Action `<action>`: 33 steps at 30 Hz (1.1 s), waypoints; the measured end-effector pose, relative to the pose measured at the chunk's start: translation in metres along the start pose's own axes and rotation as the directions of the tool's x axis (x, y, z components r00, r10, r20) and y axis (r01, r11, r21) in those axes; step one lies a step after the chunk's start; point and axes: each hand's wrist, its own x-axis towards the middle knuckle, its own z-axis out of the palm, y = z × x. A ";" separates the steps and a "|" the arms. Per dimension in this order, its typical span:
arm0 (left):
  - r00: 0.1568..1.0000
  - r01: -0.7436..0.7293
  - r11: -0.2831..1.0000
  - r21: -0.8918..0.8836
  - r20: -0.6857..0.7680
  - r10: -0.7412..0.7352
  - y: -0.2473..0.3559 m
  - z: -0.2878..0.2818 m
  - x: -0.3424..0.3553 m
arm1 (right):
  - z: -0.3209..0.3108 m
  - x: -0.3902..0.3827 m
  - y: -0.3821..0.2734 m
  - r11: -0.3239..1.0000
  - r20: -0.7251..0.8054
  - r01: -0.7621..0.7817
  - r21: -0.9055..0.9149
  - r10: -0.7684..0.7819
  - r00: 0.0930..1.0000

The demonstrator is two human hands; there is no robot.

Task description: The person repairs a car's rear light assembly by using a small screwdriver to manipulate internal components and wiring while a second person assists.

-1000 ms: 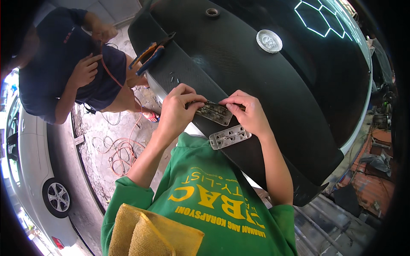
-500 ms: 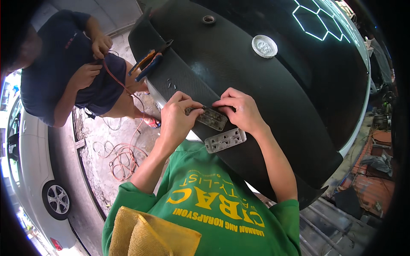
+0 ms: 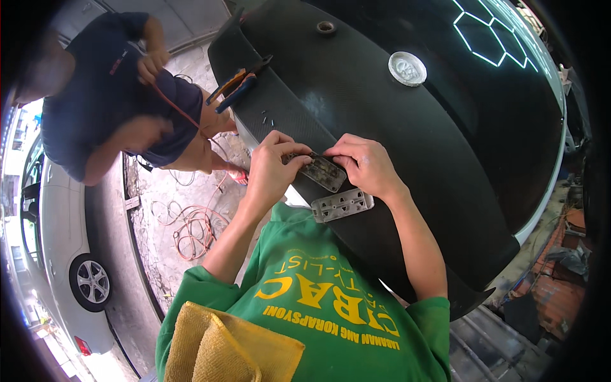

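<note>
My left hand [image 3: 272,167] pinches the upper left end of an opened power-strip housing [image 3: 325,176] with dark inner parts showing. My right hand [image 3: 368,167] has its fingertips closed on the housing's upper right edge; any small part between them is hidden. Just below lies the pale, slotted socket cover [image 3: 342,206], on the black textured car panel [image 3: 407,172]. A few small screws [image 3: 266,120] rest above my left hand. Farther up, pliers with orange and blue handles [image 3: 237,95] lie on the panel.
A dark roll [image 3: 326,27] and a white dish [image 3: 407,69] sit higher on the car. A co-worker [image 3: 95,108] stands at left holding a red cable, with more cable [image 3: 194,235] coiled on the floor. A white car [image 3: 63,210] is behind them; scrap pieces [image 3: 566,267] lie at right.
My hands stay on the housing, shifting slightly. The co-worker's lower hand has moved down and is blurred by motion. The whole view has shifted a little.
</note>
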 end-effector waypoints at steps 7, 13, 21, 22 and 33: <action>0.999 -0.044 0.998 0.053 -0.020 0.045 0.002 0.001 -0.002 | 0.010 -0.006 0.002 0.997 -0.122 0.065 -0.037 -0.069 0.990; 1.000 -0.016 0.999 0.042 -0.012 0.016 0.004 0.001 -0.002 | 0.009 -0.003 -0.002 0.980 -0.172 0.098 -0.171 -0.127 0.977; 0.999 0.002 1.000 0.003 -0.034 -0.002 0.003 0.001 -0.002 | 0.000 0.008 -0.005 0.996 0.045 -0.079 -0.045 0.081 0.996; 0.999 0.001 1.000 0.016 -0.032 0.000 0.004 0.001 -0.001 | -0.003 0.013 -0.003 0.994 0.090 -0.099 -0.036 0.102 0.991; 0.998 0.012 1.000 0.027 -0.057 -0.010 0.005 0.001 0.002 | 0.002 0.012 -0.002 0.912 -0.068 0.278 -0.303 -0.311 0.948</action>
